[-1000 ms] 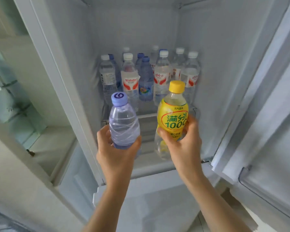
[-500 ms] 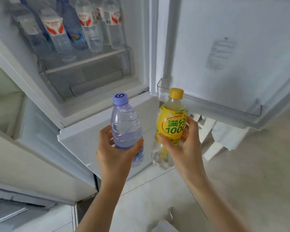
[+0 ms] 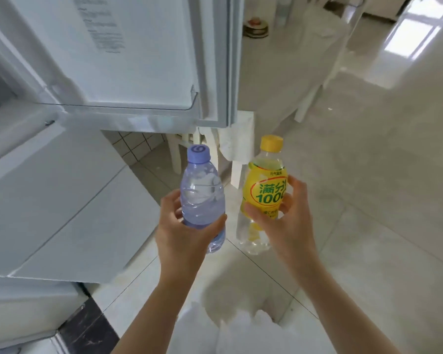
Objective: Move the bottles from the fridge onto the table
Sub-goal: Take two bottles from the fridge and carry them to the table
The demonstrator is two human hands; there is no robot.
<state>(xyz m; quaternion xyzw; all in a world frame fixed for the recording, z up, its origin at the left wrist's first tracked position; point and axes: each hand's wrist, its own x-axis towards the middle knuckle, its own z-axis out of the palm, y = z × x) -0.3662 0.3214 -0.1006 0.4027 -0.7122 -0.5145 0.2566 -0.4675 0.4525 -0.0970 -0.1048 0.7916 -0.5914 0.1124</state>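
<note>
Nearest, two bare forearms reaching forward over pale floor tiles (image 3: pixel 368 251). Left hand (image 3: pixel 187 233) wrapped round the lower half of a clear water bottle (image 3: pixel 202 198) with a lilac cap, fingers (image 3: pixel 170 203) curled about its far side and thumb across the front; bottle upright, tipped slightly. Right hand (image 3: pixel 289 221) gripping a yellow-labelled drink bottle (image 3: pixel 265 192) at the label, thumb on the near side, fingers hooked behind, yellow cap uppermost. Both bottles out of the fridge, side by side and just apart, carried in the air over the floor. Step in hand, by the look of it: carrying the pair to the desk (image 3: pixel 292 60), seen beyond under a white cloth, with a dish or two near its far edge. Best done keeping both bottles upright and apart, grips low and firm since the plastic may be cold and slick, and setting each down well inside the desk edge. To the left, the open fridge door (image 3: pixel 138 60) with its clear shelf rim jutting out at about bottle height, its outer edge close to the path; safer to swing right of it. White legs (image 3: pixel 238 169), perhaps of a stool, just past the door. Wide open floor to the right, bright with window glare farther off.
</note>
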